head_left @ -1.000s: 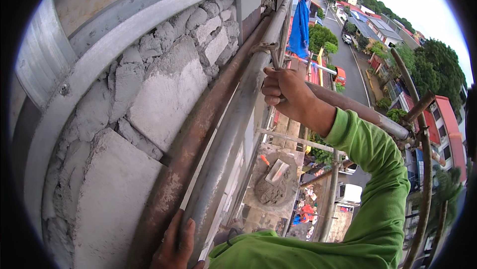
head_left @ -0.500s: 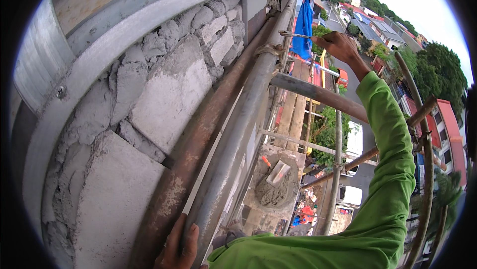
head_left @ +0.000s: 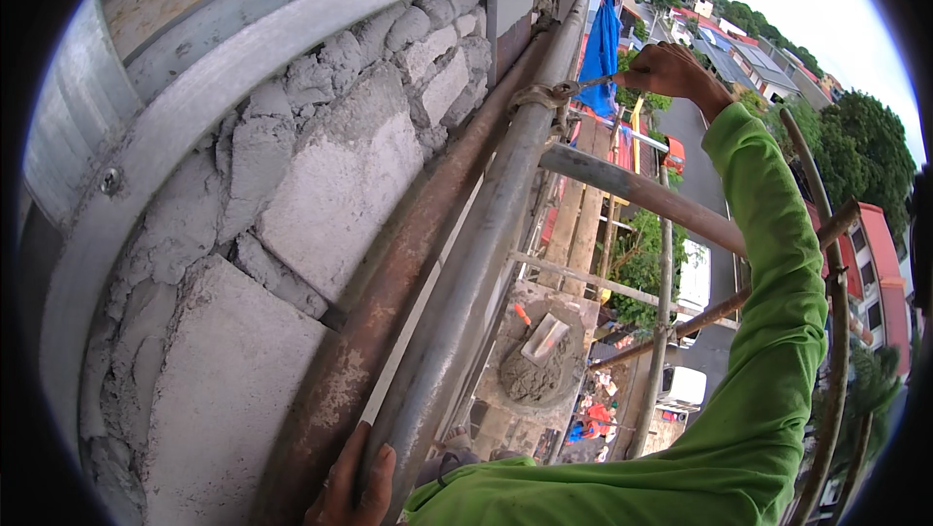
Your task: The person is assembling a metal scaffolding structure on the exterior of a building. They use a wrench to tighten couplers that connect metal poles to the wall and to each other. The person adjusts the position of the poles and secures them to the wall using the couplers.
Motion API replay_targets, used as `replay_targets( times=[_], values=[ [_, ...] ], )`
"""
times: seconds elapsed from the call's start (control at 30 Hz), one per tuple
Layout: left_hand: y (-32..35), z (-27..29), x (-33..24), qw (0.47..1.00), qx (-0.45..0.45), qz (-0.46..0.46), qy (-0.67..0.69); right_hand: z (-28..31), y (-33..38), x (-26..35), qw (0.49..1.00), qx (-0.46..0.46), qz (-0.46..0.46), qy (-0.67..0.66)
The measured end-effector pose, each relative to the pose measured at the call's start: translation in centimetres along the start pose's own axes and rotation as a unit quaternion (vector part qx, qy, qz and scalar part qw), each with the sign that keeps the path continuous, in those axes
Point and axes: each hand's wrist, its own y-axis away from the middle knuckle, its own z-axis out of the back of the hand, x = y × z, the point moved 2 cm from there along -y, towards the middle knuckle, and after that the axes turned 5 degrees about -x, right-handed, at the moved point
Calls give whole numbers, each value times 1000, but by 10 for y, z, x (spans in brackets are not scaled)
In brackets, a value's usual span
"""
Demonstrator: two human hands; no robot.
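My left hand (head_left: pixel 355 487) wraps around a grey scaffold pipe (head_left: pixel 476 263) at the bottom of the view. My right hand (head_left: pixel 671 69), on an outstretched green-sleeved arm, is closed on a thin rope (head_left: pixel 590 85). The rope runs from a knot (head_left: pixel 544 95) tied round the same pipe higher up. A rusty brown pipe (head_left: pixel 389 302) lies alongside the grey one, against the wall.
A rough block wall with grey mortar (head_left: pixel 292 205) fills the left. A cross pipe (head_left: pixel 641 195) juts right under my arm. Below sit a mortar pile with a trowel (head_left: pixel 539 356) on planks. A blue cloth (head_left: pixel 601 45) hangs ahead; the street lies far below.
My right hand left the cross pipe and rose up and away to the rope by the knot. My left hand stayed on the grey pipe.
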Motion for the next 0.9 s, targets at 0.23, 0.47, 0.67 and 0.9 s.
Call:
replay_targets(
  times=[0.23,0.47,0.67,0.9],
  values=[
    [-3,-2,0,1000,-10,4,11,6,31,40,991,32,-125,21],
    [3,-14,23,1000,23,-12,2,10,64,42,928,182,-78,-314],
    [4,-17,24,1000,5,-22,12,-8,89,93,556,166,-323,-748],
    [-1,-5,1,1000,-8,-7,3,-30,68,197,323,-7,-341,-883]
  ],
)
